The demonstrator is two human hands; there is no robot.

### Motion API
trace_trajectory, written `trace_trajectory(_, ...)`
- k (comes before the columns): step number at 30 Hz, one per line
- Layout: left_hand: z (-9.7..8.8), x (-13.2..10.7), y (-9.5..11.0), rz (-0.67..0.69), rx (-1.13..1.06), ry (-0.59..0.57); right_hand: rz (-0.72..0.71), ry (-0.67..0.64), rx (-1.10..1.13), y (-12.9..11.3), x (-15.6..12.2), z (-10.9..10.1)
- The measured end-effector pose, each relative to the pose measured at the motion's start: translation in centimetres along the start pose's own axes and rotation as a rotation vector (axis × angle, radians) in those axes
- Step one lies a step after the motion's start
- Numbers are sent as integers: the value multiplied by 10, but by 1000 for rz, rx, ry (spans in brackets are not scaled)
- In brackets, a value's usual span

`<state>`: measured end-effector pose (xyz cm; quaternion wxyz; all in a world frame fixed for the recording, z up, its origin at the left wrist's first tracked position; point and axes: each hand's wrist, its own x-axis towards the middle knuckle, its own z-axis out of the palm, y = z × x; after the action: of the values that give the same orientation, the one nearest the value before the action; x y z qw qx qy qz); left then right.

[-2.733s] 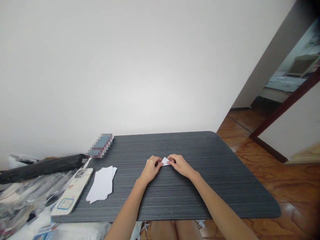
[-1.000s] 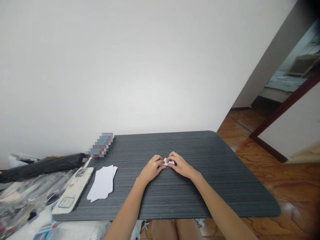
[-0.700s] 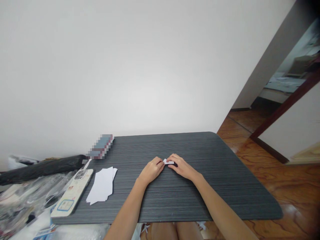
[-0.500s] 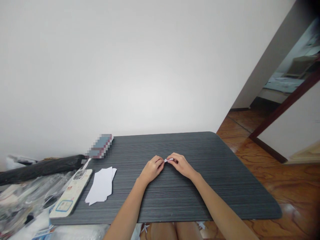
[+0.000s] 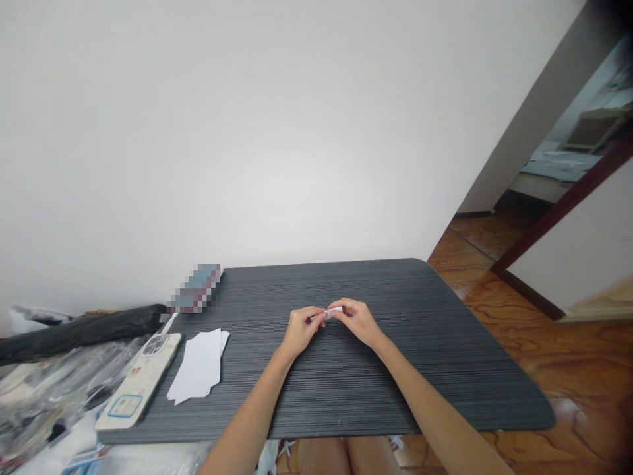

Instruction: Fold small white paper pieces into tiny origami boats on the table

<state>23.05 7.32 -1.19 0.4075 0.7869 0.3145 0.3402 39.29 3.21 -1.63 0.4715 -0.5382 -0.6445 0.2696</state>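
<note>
Has just regripped, pinching white paper (image 5: 337, 309) with nearly closed left hand (image 5: 301, 332) at 9 o'clock, nearly closed right hand (image 5: 361, 321) at 3; seemingly working it further.

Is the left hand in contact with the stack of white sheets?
Apart: in the head view, bare dark tabletop shows between the left hand and the white sheets.
</note>
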Motion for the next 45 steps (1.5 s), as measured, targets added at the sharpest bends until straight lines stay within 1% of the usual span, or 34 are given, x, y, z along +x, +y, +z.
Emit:
trace_trajectory(3,0,0,1,-18,13,17,17,8,17,3,1,2)
trace_trajectory(6,0,0,2,-39,7,23,7,0,-21,3,2,1)
trace_trajectory(12,0,0,2,-108,-69,21,-12,-15,-5,-1,2,-1)
trace_trajectory(17,-1,2,2,-177,-188,-31,-14,-32,12,-2,1,-2)
trace_trajectory(21,-3,3,4,-195,-246,-56,2,-34,5,-1,1,-1)
trace_trajectory(27,-4,3,7,-176,-196,-51,107,-105,118,0,-1,3)
trace_trajectory(30,-4,3,6,-203,-198,-104,147,-138,173,2,0,3)
trace_trajectory(32,-3,4,4,-224,-246,-157,168,-153,202,4,1,2)
trace_trajectory(34,-2,5,0,-243,-317,-188,179,-167,230,6,2,1)
trace_trajectory(40,-3,2,-6,-330,-433,-195,190,-194,326,7,3,0)
trace_trajectory(43,-7,0,-6,-331,-429,-214,208,-188,357,5,3,-2)
trace_trajectory(45,-12,0,-6,-313,-358,-208,214,-170,353,4,4,-4)
